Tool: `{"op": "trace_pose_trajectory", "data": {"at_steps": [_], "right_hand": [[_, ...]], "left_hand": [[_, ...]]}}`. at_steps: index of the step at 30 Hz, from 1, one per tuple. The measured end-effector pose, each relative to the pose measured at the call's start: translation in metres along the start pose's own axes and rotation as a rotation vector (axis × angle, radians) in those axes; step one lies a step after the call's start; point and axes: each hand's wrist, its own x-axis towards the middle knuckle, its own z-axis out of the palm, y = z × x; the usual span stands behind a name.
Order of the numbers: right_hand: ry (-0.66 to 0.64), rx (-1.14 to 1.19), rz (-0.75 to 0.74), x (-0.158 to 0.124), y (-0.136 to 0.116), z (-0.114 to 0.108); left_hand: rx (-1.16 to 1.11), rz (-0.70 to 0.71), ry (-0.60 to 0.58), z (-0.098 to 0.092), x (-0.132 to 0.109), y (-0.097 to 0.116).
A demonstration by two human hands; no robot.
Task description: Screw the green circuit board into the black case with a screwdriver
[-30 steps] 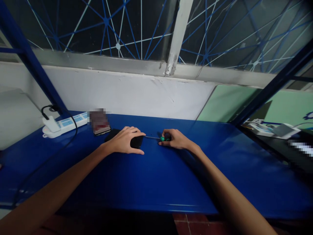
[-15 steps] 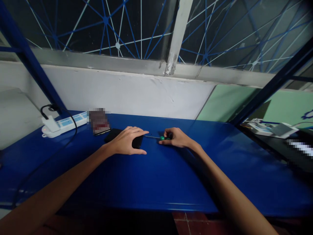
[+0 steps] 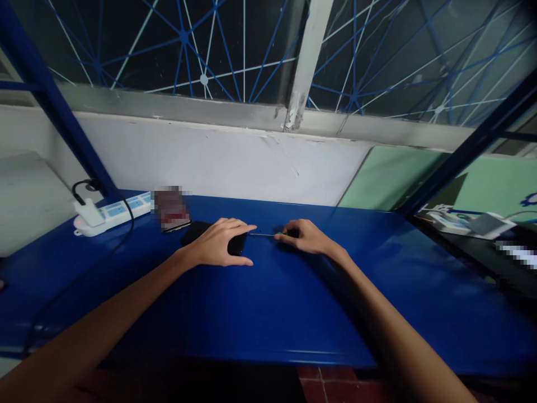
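A flat black device (image 3: 238,244) lies on the blue table (image 3: 268,302), partly covered by my left hand (image 3: 218,242). That hand rests across it, with thumb and fingers pressed around its near and far edges. To the right, my right hand (image 3: 302,236) grips a screwdriver (image 3: 264,235) by its green handle, which the fingers mostly hide. The thin metal shaft lies level and points left, its tip at the device's right edge. Tiny dark specks lie on the table just beyond the shaft.
A white power strip (image 3: 119,212) with a plugged-in black cable stands at the back left. Beside it lies a blurred-out dark rectangular item (image 3: 172,210). White boxes (image 3: 453,221) and a black object are at the right. Blue frame bars rise on both sides.
The fingers of my right hand have closed further over the green handle, so less of it shows. My left hand and the device hold their place.
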Motion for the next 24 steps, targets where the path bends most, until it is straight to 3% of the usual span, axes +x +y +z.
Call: {"op": "trace_pose_trajectory", "data": {"at_steps": [16,24], "right_hand": [[0.034,-0.021,-0.002,0.0009,0.0001,0.0014],[0.052,-0.027,-0.006,0.0004,0.0023,-0.0011]], "left_hand": [[0.004,-0.029,-0.012,-0.001,-0.0001,0.0018],[-0.047,-0.029,0.058,-0.0008,0.0001,0.0032]]}}
